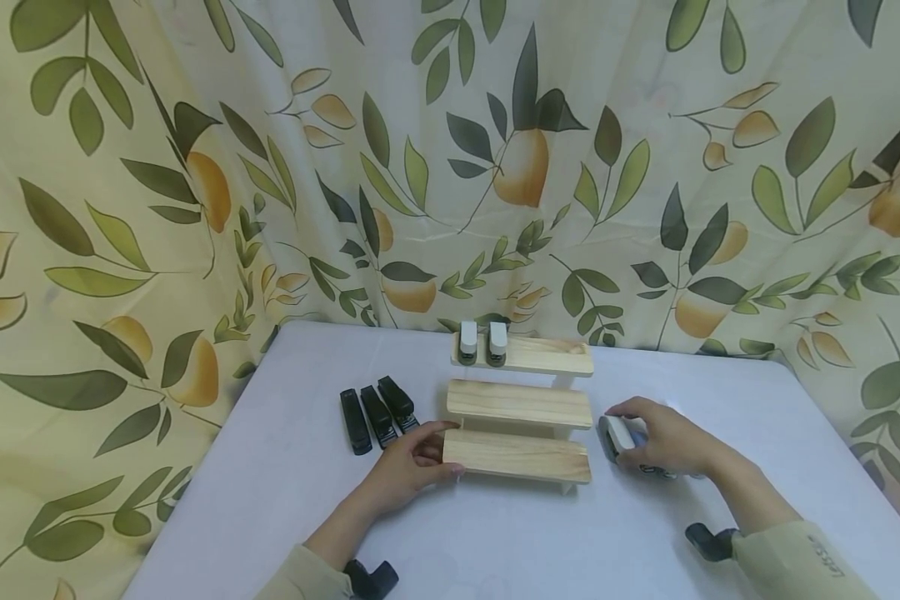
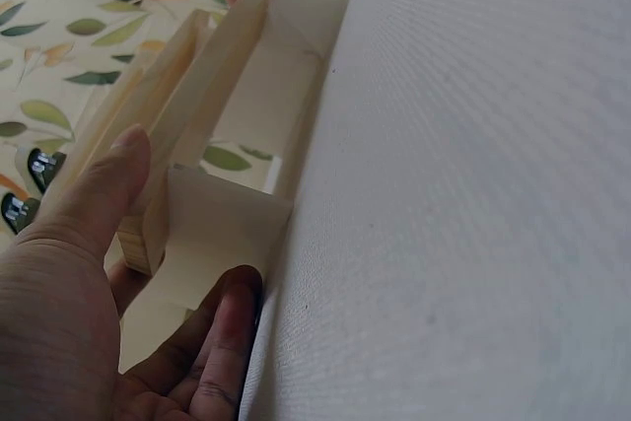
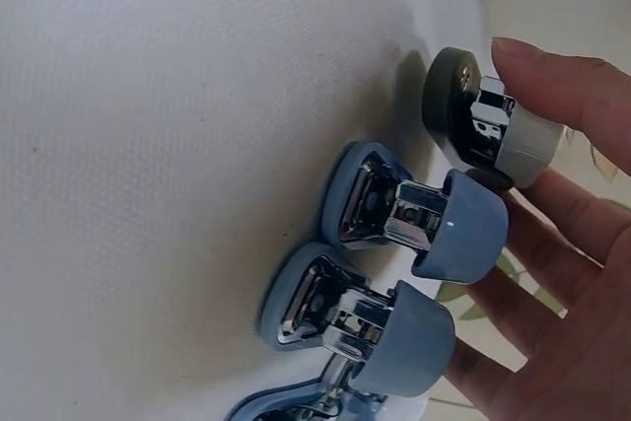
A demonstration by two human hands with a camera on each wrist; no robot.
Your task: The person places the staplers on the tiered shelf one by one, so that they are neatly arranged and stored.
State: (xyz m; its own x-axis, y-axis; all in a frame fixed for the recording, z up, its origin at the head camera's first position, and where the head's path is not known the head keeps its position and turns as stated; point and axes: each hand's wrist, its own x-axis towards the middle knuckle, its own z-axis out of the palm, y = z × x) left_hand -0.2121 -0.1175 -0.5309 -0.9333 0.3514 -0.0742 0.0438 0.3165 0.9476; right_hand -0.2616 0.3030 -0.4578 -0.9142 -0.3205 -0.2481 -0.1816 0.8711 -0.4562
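Note:
A three-tier wooden stand (image 1: 517,456) with white supports stands mid-table. My left hand (image 1: 411,468) grips the left end of its lowest tier; in the left wrist view the thumb lies along the wood and fingers curl by the white side panel (image 2: 222,219). To the stand's right, my right hand (image 1: 675,440) pinches a white stapler (image 3: 530,148) with a dark grey base between thumb and fingers. Blue staplers (image 3: 475,229) stand beside it under the hand, mostly hidden in the head view. Two white staplers (image 1: 497,342) sit upright on the top tier, towards its left end.
Three black staplers (image 1: 377,414) lie side by side left of the stand. A white cloth covers the table (image 1: 510,542). Behind it hangs a curtain (image 1: 450,167) printed with fruit and leaves. Dark wrist cameras (image 1: 711,542) are worn at both sleeves.

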